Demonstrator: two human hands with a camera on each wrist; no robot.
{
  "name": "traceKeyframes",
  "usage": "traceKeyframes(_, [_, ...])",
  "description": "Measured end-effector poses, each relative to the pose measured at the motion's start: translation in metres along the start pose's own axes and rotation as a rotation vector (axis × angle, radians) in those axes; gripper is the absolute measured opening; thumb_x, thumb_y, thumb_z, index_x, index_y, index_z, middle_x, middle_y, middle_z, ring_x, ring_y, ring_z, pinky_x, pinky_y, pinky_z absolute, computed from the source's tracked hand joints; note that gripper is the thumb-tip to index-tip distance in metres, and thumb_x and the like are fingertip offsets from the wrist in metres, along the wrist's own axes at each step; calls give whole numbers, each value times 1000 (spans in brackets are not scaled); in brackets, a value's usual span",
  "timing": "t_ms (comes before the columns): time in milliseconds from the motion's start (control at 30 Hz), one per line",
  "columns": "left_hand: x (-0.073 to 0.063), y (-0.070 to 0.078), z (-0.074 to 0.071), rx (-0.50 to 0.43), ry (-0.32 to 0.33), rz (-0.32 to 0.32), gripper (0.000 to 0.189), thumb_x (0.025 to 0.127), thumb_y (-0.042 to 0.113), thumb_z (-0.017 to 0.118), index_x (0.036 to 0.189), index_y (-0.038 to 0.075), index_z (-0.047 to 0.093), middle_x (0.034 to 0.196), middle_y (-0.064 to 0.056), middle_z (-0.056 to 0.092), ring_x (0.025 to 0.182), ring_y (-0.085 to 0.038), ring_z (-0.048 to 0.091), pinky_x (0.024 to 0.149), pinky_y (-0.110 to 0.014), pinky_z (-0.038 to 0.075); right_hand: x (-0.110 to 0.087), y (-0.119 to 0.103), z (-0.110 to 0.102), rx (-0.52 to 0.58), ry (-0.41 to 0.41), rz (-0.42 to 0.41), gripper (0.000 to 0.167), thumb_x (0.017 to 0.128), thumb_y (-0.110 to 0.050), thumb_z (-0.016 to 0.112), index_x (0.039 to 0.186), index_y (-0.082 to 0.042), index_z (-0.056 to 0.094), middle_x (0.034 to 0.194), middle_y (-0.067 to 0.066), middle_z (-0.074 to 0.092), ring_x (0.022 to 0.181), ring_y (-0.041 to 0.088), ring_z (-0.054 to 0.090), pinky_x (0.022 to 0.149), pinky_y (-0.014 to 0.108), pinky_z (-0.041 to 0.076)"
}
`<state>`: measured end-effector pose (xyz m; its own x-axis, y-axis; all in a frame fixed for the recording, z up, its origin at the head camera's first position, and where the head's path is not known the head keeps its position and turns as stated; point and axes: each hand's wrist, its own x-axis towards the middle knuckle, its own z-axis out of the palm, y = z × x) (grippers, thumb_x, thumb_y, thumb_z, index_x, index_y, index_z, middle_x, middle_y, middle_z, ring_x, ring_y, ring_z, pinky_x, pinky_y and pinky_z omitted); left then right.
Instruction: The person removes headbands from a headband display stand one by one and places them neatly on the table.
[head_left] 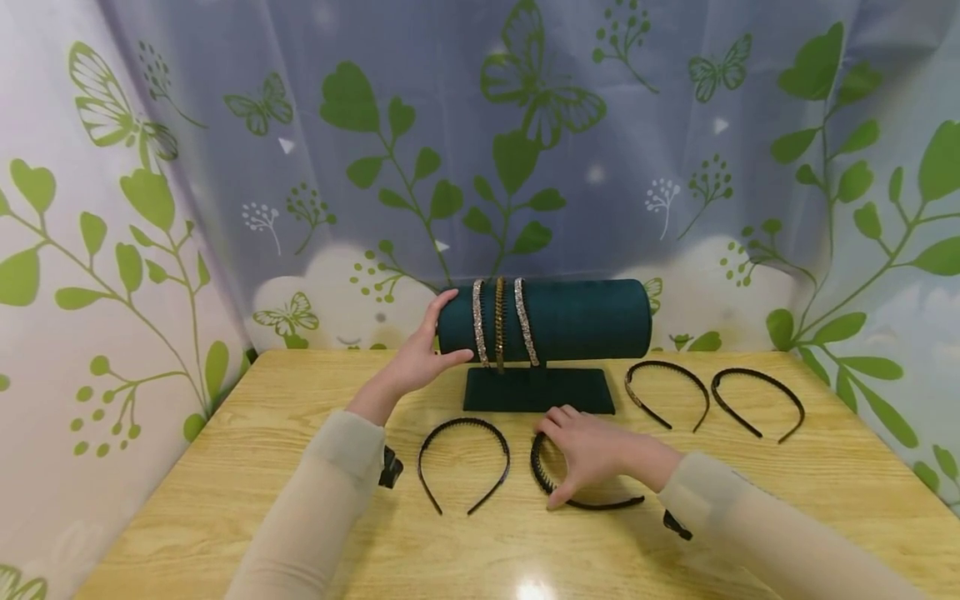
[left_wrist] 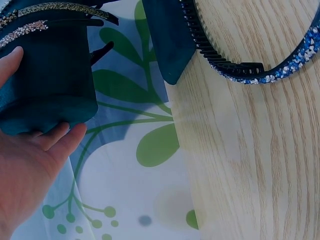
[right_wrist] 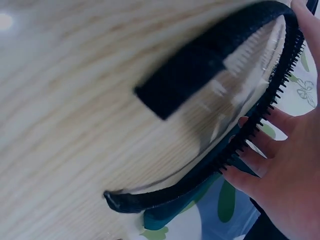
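A dark green padded roll point(head_left: 592, 321) on a flat base point(head_left: 536, 392) stands at the back of the table. My left hand point(head_left: 412, 362) grips its left end, thumb in front and fingers around the end. Two silvery glittering headbands point(head_left: 526, 321) and a gold one point(head_left: 500, 321) sit around the roll's left part. Before the base, my right hand point(head_left: 592, 450) holds a black toothed headband point(head_left: 607, 505) close to the tabletop, fingers on its far side and thumb at the near side. The right wrist view shows the fingers against the teeth of this headband point(right_wrist: 185, 75).
Left of my right hand lies a headband point(head_left: 463, 422) with blue and white stones, seen closer in the left wrist view. Two more dark headbands point(head_left: 667, 364) lie on the wooden table point(head_left: 247, 467) at the right. A leaf-patterned curtain point(head_left: 420, 50) hangs behind.
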<state>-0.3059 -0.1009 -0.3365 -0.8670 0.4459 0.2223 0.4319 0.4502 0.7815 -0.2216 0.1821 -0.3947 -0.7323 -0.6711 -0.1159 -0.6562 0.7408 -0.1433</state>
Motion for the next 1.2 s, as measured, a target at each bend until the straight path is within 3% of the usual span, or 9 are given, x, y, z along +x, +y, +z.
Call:
traceKeyframes(467, [0,-3,-1,-14,0,-6,86,93,27,68,152,43,7,160,-14,5,139,-44,24,102,-59,34,0,4,4,18,-6,8,99,64,-75,72,135,-11,47,130,8,45,117,28,44,97,51,40])
traceKeyframes(600, [-1,-2,0,-12,-1,-13,86,93,27,68,152,44,7,160,-15,7,139,-44,24,100,-60,35,-3,7,3,77,4,4,100,67,-74,71,139,-10,45,134,9,43,123,31,43,100,54,37])
traceKeyframes(933, [1,-3,0,-8,-2,5,87,93,28,68,152,44,7,160,-14,7,139,-44,24,101,-60,34,-43,46,-28,344,75,-19,64,84,-45,74,130,-5,55,126,11,50,115,34,52,93,53,43])
traceKeyframes(1200, [2,-5,0,1,-5,11,87,93,31,68,152,44,6,161,-11,3,139,-43,24,102,-62,32,-69,75,-19,406,72,41,47,89,-37,71,123,-6,61,122,11,55,108,34,55,89,55,44])
